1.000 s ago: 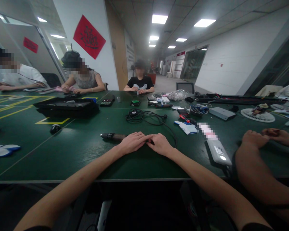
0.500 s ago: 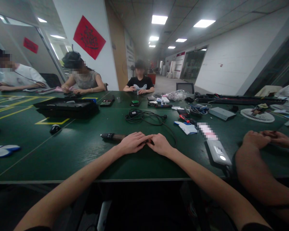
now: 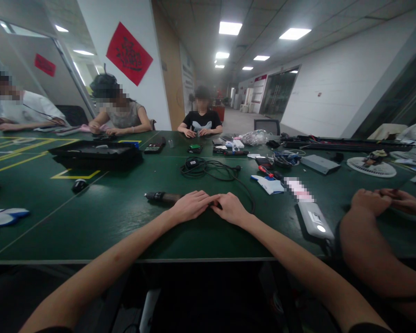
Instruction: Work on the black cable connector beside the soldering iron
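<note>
On the green table in front of me lies a straight corded electric screwdriver (image 3: 168, 198), with a black collar and silver tip pointing left. My left hand (image 3: 194, 204) is draped over its body, fingers curled down around it. Close against it, my right hand (image 3: 229, 207) is closed over the rear end, thumb and fingers bent inward. The fingertips of both hands nearly meet, and the part of the tool beneath them is mostly hidden. A black cable (image 3: 211, 169) with a plug lies loosely coiled just beyond, one stretch curving back toward my right hand.
A black tray (image 3: 97, 155) and a mouse (image 3: 79, 186) are to the left. Rightward lie a blue-white glove (image 3: 268, 184), a red-handled tool (image 3: 265, 171), a grey device (image 3: 315, 219) and a white fan-like grille (image 3: 370, 166). A co-worker's hands (image 3: 384, 200) are at far right; others sit opposite.
My hands and the screwdriver stay in place. The person opposite has lowered a raised hand toward the table.
</note>
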{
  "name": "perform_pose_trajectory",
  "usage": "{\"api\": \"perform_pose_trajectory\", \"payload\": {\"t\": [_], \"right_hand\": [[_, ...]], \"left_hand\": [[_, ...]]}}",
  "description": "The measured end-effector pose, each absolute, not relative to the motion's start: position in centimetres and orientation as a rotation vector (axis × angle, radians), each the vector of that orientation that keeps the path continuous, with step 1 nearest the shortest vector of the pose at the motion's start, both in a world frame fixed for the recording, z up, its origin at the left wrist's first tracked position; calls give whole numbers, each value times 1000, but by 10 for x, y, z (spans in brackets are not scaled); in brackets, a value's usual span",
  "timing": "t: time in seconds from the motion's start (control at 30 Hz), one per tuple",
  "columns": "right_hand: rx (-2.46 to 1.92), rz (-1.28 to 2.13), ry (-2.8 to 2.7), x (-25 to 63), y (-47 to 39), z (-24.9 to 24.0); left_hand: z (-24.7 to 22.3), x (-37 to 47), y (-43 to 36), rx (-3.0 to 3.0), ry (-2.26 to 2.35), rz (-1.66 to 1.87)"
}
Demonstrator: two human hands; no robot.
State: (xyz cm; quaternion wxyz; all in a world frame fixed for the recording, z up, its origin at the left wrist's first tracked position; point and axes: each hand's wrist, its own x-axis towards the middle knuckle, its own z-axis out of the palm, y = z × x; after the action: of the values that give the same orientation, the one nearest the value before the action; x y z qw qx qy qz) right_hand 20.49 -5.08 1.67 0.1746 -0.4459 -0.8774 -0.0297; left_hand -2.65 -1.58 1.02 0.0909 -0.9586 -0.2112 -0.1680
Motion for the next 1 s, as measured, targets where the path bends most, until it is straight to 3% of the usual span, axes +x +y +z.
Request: {"api": "perform_pose_trajectory", "payload": {"t": [1.0], "right_hand": [[-1306, -87, -2511, 204, -53, 19]], "left_hand": [[10, -25, -17, -2835, -637, -517]]}}
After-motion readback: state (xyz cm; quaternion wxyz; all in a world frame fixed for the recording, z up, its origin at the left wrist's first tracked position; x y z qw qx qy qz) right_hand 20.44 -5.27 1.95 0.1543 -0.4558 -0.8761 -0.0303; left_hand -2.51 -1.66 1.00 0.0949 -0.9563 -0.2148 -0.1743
